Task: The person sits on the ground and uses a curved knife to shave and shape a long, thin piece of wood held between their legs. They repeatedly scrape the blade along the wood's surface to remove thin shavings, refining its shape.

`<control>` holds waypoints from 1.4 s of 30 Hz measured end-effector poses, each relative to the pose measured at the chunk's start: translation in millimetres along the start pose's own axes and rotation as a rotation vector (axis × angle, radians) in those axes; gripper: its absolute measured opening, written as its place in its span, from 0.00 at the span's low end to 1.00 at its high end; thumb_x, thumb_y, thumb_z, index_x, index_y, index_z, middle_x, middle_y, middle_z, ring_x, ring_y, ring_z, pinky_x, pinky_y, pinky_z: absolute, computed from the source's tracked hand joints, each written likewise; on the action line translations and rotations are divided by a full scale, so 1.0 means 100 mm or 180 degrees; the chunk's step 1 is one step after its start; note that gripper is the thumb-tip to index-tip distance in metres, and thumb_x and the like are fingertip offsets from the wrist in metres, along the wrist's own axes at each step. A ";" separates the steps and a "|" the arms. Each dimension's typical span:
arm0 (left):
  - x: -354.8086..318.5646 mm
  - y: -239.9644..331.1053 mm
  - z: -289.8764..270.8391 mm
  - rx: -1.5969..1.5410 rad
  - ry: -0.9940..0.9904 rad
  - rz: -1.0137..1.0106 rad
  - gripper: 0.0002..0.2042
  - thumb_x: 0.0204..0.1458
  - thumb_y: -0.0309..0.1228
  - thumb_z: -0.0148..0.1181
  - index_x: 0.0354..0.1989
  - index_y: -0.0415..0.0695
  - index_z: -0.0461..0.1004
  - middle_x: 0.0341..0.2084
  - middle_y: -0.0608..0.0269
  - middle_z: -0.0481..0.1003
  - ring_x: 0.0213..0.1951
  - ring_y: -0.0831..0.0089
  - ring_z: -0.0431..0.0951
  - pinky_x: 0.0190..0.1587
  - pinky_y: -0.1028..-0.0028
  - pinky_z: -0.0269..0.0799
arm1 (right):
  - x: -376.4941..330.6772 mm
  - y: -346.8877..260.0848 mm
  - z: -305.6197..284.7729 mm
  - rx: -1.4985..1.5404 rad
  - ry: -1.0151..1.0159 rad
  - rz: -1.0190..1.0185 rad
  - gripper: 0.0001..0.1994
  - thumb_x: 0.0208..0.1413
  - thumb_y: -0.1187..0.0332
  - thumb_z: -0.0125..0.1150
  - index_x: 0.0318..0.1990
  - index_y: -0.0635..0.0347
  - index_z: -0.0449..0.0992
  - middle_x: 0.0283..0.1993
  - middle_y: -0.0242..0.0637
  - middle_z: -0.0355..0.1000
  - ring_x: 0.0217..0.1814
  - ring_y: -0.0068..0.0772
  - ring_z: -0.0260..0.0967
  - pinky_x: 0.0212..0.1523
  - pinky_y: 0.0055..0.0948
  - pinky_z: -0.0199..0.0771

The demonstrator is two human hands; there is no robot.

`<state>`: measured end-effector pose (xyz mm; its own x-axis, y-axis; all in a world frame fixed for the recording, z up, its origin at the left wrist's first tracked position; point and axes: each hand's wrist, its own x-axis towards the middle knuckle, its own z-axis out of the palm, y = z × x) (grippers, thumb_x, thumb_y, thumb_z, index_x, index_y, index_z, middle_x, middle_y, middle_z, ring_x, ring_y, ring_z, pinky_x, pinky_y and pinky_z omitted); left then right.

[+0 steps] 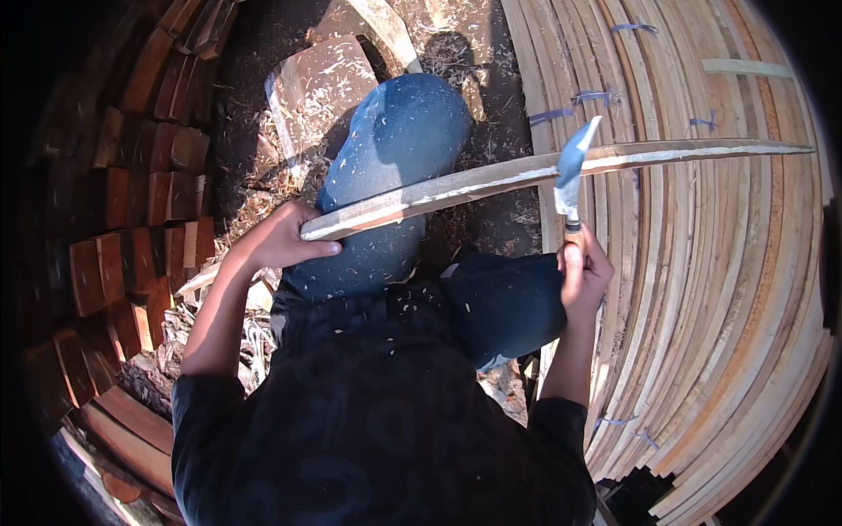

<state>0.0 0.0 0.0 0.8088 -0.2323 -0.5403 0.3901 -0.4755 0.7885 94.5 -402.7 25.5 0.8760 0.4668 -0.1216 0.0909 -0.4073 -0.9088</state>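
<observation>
A long, thin wooden slat (526, 173) runs across the view from lower left to upper right, lying over the person's raised knee in blue jeans (399, 158). The slat is pale, narrow and gently curved; its upper edge looks freshly shaved and whitish in the sunlight, and it tapers to a thin tip at the far right. The left hand (285, 238) is wrapped around the slat's near end, thumb along the underside. The right hand (583, 273) is clenched around the wooden handle of a small hatchet (572, 171), whose broad blue-grey blade stands upright with its edge against the slat about midway along it. To the right, a large stack of similar pale slats (728, 307) lies bundled with blue ties. To the left, short reddish-brown wood blocks (132, 219) are piled in rows. Wood chips and shavings (263, 193) cover the dark ground around a flat wooden block (320, 83) beyond the knee.
</observation>
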 end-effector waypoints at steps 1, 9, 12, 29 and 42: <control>-0.01 0.00 -0.01 0.0036 -0.0003 -0.0018 0.15 0.44 0.37 0.70 0.26 0.34 0.77 0.17 0.61 0.74 0.24 0.79 0.71 0.30 0.73 0.68 | 0.02 -0.03 0.03 0.0023 0.0012 -0.0003 0.17 0.56 0.72 0.62 0.53 0.67 0.73 0.36 0.42 0.79 0.36 0.27 0.77 0.38 0.22 0.74; -0.09 0.02 0.07 -0.0159 -0.0050 -0.0056 0.15 0.44 0.36 0.70 0.26 0.34 0.77 0.16 0.61 0.73 0.23 0.80 0.70 0.29 0.73 0.67 | -0.11 -0.11 0.02 -0.0687 0.0206 -0.0645 0.19 0.62 0.66 0.55 0.53 0.74 0.70 0.26 0.29 0.67 0.23 0.15 0.59 0.24 0.15 0.58; -0.08 -0.02 0.03 -0.0084 0.0000 0.0040 0.15 0.44 0.36 0.70 0.26 0.34 0.77 0.16 0.60 0.73 0.23 0.80 0.71 0.29 0.73 0.68 | -0.14 -0.13 0.02 0.0219 0.0943 -0.0141 0.19 0.57 0.71 0.60 0.54 0.71 0.71 0.25 0.29 0.69 0.25 0.15 0.64 0.28 0.16 0.64; -0.01 0.01 -0.01 0.0162 0.0096 0.0054 0.16 0.42 0.36 0.71 0.29 0.33 0.77 0.19 0.54 0.76 0.25 0.76 0.75 0.31 0.71 0.70 | -0.08 0.16 -0.01 0.1404 0.1655 -0.0398 0.19 0.60 0.67 0.57 0.55 0.70 0.69 0.27 0.32 0.70 0.24 0.19 0.65 0.26 0.18 0.64; -0.01 0.00 0.04 0.0238 0.0190 0.0202 0.16 0.41 0.36 0.72 0.27 0.32 0.78 0.17 0.54 0.75 0.22 0.74 0.74 0.30 0.72 0.70 | -0.03 -0.15 0.02 -0.0626 0.0237 -0.0546 0.18 0.53 0.73 0.63 0.51 0.71 0.73 0.37 0.44 0.79 0.37 0.27 0.77 0.39 0.22 0.73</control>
<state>-2.1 -3.4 -0.7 0.8564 -0.2140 -0.4698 0.3053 -0.5239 0.7952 89.9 -396.3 39.0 0.8715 0.4862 0.0637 0.3249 -0.4754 -0.8176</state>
